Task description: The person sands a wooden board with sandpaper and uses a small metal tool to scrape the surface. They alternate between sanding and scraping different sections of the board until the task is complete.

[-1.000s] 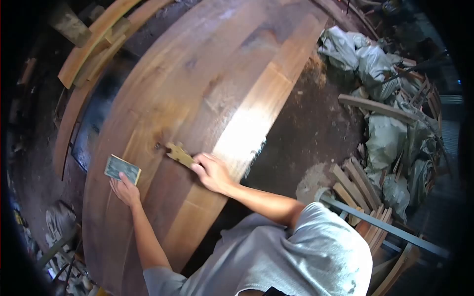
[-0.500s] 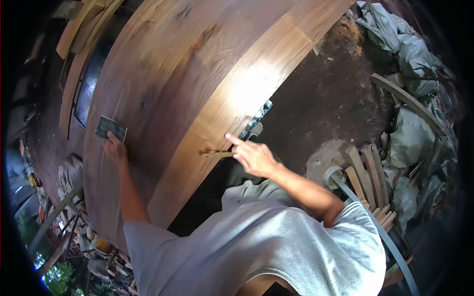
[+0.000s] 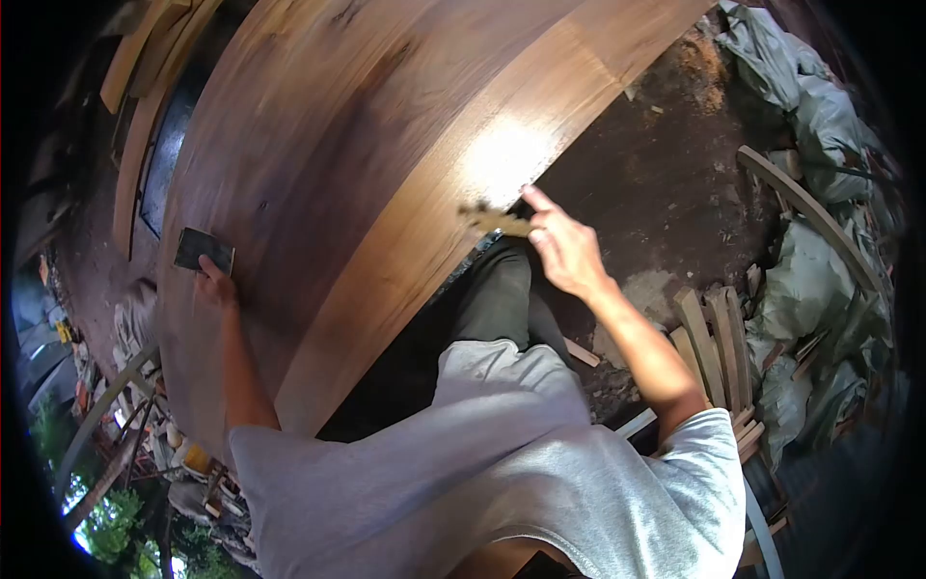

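Observation:
A long wooden panel [image 3: 318,232] with dark and pale grain stretches away in front of me. At its left side, my left hand [image 3: 216,284] is closed on a dark rectangular pad [image 3: 204,251] with a pale edge, which looks like a sanding block and is over the wood. By the panel's right edge, my right hand [image 3: 571,249] grips a flat tan wooden stick [image 3: 509,224]. The stick's far end is dark, uneven and blurred by motion, above the pale border of the panel. My right index finger points forward.
Plastic sacks [image 3: 805,275] line the right side, with a curved wooden piece [image 3: 805,207] leaning there. Cut wood strips [image 3: 716,343] stand near my right elbow. More long boards [image 3: 140,125] lie at the far left. Clutter and greenery [image 3: 111,526] show at lower left.
My right hand has moved forward and to the right with the tan stick. My left hand and its pad have shifted slightly left. My leg now shows beside the panel.

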`<control>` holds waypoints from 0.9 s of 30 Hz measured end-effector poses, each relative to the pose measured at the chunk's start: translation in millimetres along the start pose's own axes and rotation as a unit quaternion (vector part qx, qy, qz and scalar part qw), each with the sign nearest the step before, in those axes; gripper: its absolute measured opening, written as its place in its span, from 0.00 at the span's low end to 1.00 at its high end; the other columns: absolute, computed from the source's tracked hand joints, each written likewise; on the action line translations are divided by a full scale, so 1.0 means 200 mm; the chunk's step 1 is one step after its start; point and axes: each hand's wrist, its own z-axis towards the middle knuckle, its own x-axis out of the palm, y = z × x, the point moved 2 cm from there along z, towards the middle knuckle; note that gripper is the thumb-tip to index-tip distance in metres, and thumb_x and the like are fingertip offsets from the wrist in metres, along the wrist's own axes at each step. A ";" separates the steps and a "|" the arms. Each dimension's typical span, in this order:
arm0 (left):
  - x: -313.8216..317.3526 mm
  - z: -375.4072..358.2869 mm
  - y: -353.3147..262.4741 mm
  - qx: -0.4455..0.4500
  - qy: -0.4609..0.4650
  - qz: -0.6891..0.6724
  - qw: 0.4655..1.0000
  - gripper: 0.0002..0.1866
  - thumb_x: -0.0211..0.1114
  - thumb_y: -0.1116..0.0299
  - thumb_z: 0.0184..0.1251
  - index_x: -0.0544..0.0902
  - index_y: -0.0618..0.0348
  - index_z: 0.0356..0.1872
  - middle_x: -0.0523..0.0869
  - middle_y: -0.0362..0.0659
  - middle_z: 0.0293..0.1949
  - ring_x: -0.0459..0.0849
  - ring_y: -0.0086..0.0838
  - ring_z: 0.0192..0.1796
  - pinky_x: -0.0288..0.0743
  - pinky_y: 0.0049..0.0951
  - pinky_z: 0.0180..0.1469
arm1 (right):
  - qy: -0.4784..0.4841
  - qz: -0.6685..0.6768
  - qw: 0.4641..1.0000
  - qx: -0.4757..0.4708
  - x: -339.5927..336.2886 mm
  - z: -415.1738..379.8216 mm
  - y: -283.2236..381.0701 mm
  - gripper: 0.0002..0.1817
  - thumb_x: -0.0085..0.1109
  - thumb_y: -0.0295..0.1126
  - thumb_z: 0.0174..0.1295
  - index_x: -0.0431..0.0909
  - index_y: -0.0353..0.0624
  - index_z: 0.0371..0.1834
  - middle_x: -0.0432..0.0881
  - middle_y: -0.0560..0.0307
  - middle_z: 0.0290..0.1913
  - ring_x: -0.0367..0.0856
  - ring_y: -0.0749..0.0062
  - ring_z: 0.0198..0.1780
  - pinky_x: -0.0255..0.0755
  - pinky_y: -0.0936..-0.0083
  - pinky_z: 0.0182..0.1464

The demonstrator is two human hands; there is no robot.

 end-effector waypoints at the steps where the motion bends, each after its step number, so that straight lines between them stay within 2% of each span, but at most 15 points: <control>1: 0.00 0.00 0.00 0.015 -0.005 0.003 1.000 0.40 0.44 0.36 0.81 0.88 0.68 0.55 0.89 0.62 0.54 0.86 0.58 0.58 0.75 0.51 0.63 | -0.046 0.042 0.998 0.001 -0.02 0.03 -0.01 0.07 0.59 0.31 0.75 0.79 0.39 0.45 0.81 0.43 0.70 0.88 0.47 0.59 0.84 0.62 0.58; 2: 0.01 0.01 0.00 0.030 -0.009 0.006 0.999 0.43 0.44 0.34 0.80 0.87 0.69 0.58 0.89 0.63 0.56 0.86 0.59 0.61 0.74 0.49 0.65 | -0.077 0.079 0.993 0.042 -0.05 0.05 -0.01 0.07 0.58 0.31 0.76 0.79 0.38 0.46 0.82 0.40 0.68 0.87 0.48 0.62 0.81 0.63 0.61; 3: 0.02 0.01 0.03 0.025 -0.006 0.012 1.000 0.43 0.44 0.34 0.80 0.87 0.69 0.58 0.89 0.63 0.56 0.86 0.59 0.61 0.74 0.49 0.65 | -0.125 0.049 0.991 0.002 -0.05 0.08 -0.04 0.08 0.57 0.32 0.77 0.78 0.37 0.46 0.87 0.43 0.56 0.89 0.57 0.55 0.81 0.66 0.54; 5: 0.03 0.03 0.10 -0.032 0.025 0.052 0.998 0.42 0.44 0.35 0.80 0.88 0.68 0.57 0.89 0.62 0.56 0.85 0.58 0.61 0.73 0.49 0.66 | -0.114 0.089 0.977 0.157 0.01 0.06 -0.16 0.10 0.55 0.36 0.81 0.77 0.40 0.47 0.83 0.63 0.37 0.79 0.79 0.33 0.73 0.80 0.36; 6: 0.02 0.01 0.07 -0.038 0.028 0.054 0.997 0.42 0.44 0.35 0.80 0.88 0.68 0.57 0.89 0.62 0.56 0.85 0.58 0.61 0.73 0.49 0.66 | -0.107 0.087 0.978 0.158 0.03 0.07 -0.17 0.10 0.55 0.36 0.81 0.77 0.40 0.47 0.83 0.63 0.37 0.79 0.79 0.33 0.73 0.80 0.36; 8: -0.02 -0.03 -0.06 -0.004 -0.001 0.006 1.000 0.41 0.44 0.35 0.80 0.88 0.69 0.56 0.90 0.63 0.55 0.86 0.59 0.61 0.74 0.49 0.65 | -0.136 0.230 0.934 0.237 0.10 0.11 -0.17 0.09 0.55 0.37 0.82 0.77 0.44 0.49 0.73 0.73 0.30 0.64 0.90 0.26 0.60 0.85 0.29; 12: 0.00 -0.02 -0.02 0.005 -0.001 0.010 1.000 0.41 0.45 0.35 0.80 0.89 0.69 0.53 0.90 0.63 0.52 0.86 0.59 0.59 0.75 0.48 0.63 | -0.172 0.192 0.940 0.224 0.20 0.09 -0.15 0.08 0.53 0.36 0.82 0.76 0.44 0.48 0.73 0.71 0.30 0.64 0.90 0.27 0.60 0.86 0.29; 13: 0.01 -0.02 0.01 0.003 -0.002 0.005 1.000 0.40 0.44 0.36 0.81 0.90 0.67 0.53 0.91 0.61 0.52 0.86 0.59 0.58 0.75 0.50 0.63 | -0.186 0.154 0.942 0.233 0.21 0.08 -0.06 0.09 0.56 0.35 0.79 0.78 0.40 0.43 0.77 0.66 0.25 0.72 0.85 0.27 0.68 0.79 0.31; 15: 0.03 0.01 0.05 0.000 -0.005 -0.002 1.000 0.40 0.42 0.36 0.81 0.91 0.65 0.52 0.91 0.60 0.51 0.86 0.59 0.57 0.74 0.52 0.62 | -0.156 0.133 0.958 0.200 0.32 -0.02 0.03 0.08 0.58 0.34 0.78 0.78 0.39 0.44 0.76 0.64 0.24 0.72 0.84 0.27 0.70 0.78 0.30; 19: 0.03 0.02 0.07 0.001 0.006 0.007 1.000 0.39 0.43 0.37 0.81 0.91 0.65 0.52 0.91 0.60 0.52 0.86 0.59 0.58 0.75 0.51 0.61 | -0.039 0.103 0.978 0.179 0.53 -0.19 0.26 0.06 0.62 0.30 0.75 0.79 0.41 0.48 0.83 0.46 0.27 0.87 0.59 0.27 0.78 0.67 0.31; 21: 0.03 0.02 0.08 -0.001 -0.005 0.005 1.000 0.39 0.44 0.37 0.81 0.90 0.65 0.53 0.91 0.60 0.52 0.86 0.59 0.58 0.75 0.50 0.61 | 0.000 0.112 0.974 0.197 0.53 -0.20 0.28 0.06 0.63 0.30 0.74 0.80 0.43 0.49 0.85 0.41 0.30 0.89 0.46 0.31 0.79 0.63 0.33; 22: 0.05 0.03 0.12 -0.016 -0.003 -0.013 1.000 0.40 0.46 0.37 0.81 0.90 0.69 0.51 0.91 0.61 0.50 0.87 0.56 0.57 0.76 0.49 0.60 | -0.044 0.099 0.979 0.173 0.50 -0.17 0.27 0.06 0.63 0.30 0.74 0.80 0.42 0.48 0.83 0.45 0.26 0.86 0.58 0.25 0.77 0.67 0.32; 23: 0.08 0.05 0.15 -0.030 0.000 -0.031 0.999 0.41 0.49 0.36 0.81 0.89 0.73 0.50 0.91 0.62 0.49 0.89 0.54 0.56 0.77 0.47 0.59 | -0.052 0.116 0.965 0.228 0.45 -0.13 0.22 0.06 0.62 0.31 0.75 0.79 0.40 0.47 0.79 0.50 0.25 0.79 0.72 0.25 0.75 0.70 0.31; 25: 0.07 0.03 0.11 -0.008 -0.005 -0.046 0.999 0.40 0.49 0.37 0.81 0.89 0.74 0.50 0.91 0.63 0.49 0.89 0.54 0.55 0.77 0.47 0.59 | -0.150 0.089 0.965 0.194 0.29 0.01 0.07 0.07 0.60 0.31 0.77 0.78 0.39 0.46 0.77 0.58 0.26 0.73 0.81 0.29 0.72 0.75 0.33; 27: 0.05 0.03 0.08 0.015 -0.009 -0.059 0.998 0.40 0.49 0.37 0.81 0.89 0.74 0.50 0.91 0.64 0.49 0.89 0.54 0.54 0.77 0.47 0.59 | -0.230 0.080 0.954 0.175 0.08 0.16 -0.11 0.08 0.59 0.33 0.79 0.78 0.39 0.45 0.77 0.64 0.28 0.73 0.82 0.30 0.70 0.79 0.33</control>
